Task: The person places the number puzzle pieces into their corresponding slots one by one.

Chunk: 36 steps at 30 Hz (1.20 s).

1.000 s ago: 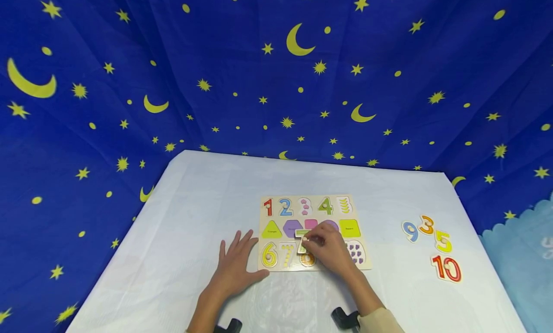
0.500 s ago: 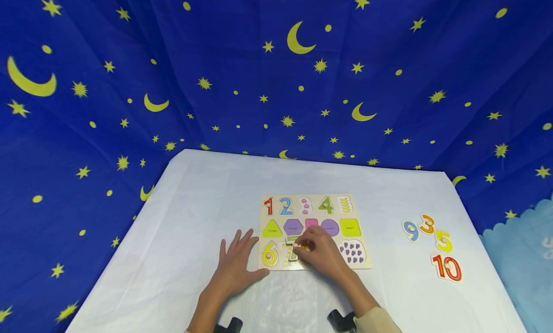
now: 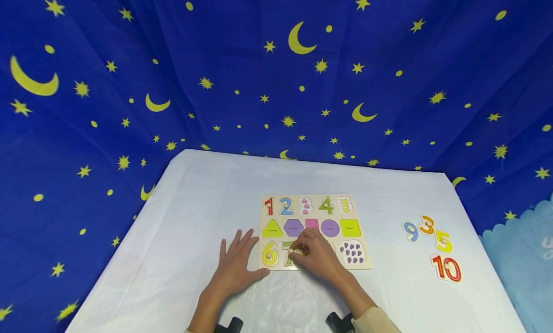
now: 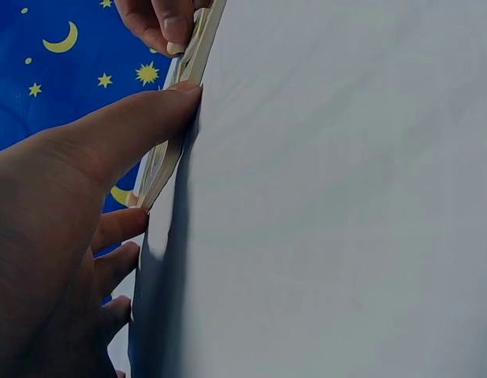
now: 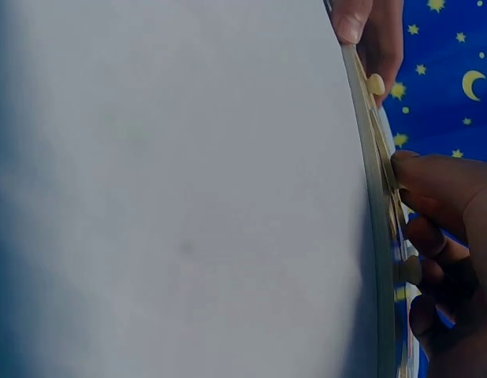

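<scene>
Probably light and stiff; green 7 (image 3: 286, 245) best taken by its finger-hidden knob. Right hand (image 3: 317, 254) pinches it; left hand (image 3: 235, 266) spread against puzzle board (image 3: 315, 201).

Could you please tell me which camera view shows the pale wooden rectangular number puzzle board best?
The head view: it shows the pale wooden rectangular number puzzle board from above, though the right hand covers part of it. Both wrist views show it nearly edge-on, as a thin strip.
</scene>
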Motion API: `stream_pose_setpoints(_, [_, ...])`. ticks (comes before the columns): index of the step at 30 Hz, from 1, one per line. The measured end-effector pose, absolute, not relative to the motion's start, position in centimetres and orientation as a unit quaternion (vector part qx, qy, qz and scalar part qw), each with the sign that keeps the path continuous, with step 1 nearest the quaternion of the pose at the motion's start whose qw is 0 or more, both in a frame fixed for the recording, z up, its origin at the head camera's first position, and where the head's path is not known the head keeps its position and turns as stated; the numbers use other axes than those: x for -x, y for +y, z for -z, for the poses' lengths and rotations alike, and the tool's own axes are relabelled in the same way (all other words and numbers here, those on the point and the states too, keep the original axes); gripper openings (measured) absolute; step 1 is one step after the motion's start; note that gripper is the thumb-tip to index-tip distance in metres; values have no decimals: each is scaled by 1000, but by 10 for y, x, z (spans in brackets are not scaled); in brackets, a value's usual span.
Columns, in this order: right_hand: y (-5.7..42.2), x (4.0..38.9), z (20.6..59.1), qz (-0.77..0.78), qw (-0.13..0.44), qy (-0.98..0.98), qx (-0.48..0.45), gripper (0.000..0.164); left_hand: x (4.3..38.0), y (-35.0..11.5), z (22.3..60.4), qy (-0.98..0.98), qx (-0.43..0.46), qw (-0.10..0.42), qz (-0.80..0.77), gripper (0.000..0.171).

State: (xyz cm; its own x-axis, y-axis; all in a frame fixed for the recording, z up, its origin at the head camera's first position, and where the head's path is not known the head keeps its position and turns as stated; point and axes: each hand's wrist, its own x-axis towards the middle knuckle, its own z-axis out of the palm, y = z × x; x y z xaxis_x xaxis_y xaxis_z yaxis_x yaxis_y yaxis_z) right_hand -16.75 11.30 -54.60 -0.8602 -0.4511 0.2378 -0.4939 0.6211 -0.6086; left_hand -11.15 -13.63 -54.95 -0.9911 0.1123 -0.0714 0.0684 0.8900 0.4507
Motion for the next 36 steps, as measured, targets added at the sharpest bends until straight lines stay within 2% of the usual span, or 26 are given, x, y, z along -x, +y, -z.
stream_pose_setpoints(18, [106,165,543,-318,26,-908,-272,13,111,-136,550,971,-51,42,-231,89])
stream_pose_setpoints(27, [121,174,538,-351,12,-898,-265,24,111,-134,546,971,-56,45,-226,87])
stream_pose_setpoints(36, [141,175,537,-396,17,-883,-251,19,112,-134,546,971,-54,45,-229,87])
